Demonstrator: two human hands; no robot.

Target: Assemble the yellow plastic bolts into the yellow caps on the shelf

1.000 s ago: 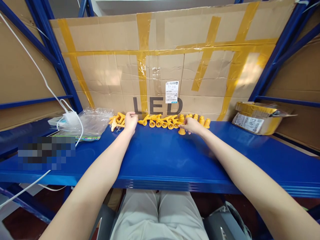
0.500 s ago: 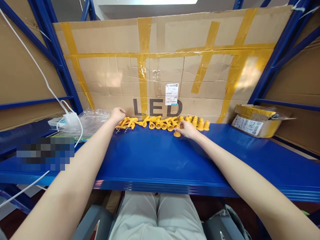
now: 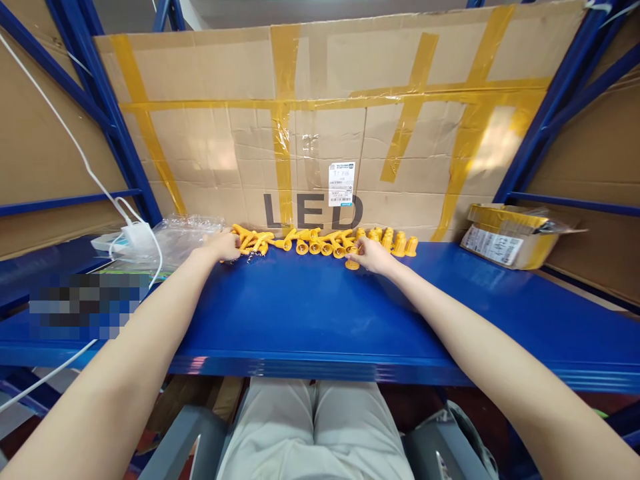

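At the left end of a row of yellow branched parts (image 3: pixel 257 241), my left hand (image 3: pixel 226 246) rests low against the pile, its fingers curled and partly hidden. What it grips, if anything, is too small to make out. My right hand (image 3: pixel 373 255) pinches a yellow cup-shaped part (image 3: pixel 352 265) that stands with its wide rim down. Several yellow pieces with round open ends (image 3: pixel 315 247) lie between the hands. More yellow cups (image 3: pixel 399 244) stand upright behind and right of my right hand.
A large taped cardboard sheet (image 3: pixel 240 147) stands behind the blue shelf (image 3: pixel 310 313). An open cardboard box (image 3: pixel 510 237) sits at the right. Clear plastic bags (image 3: pixel 185 237), a white plug with cable (image 3: pixel 139 235) and a blurred dark object (image 3: pixel 83 303) are at the left.
My left hand has moved down and slightly left onto the end of the yellow pile. My right hand stays at the same yellow cup. The view has shifted slightly.
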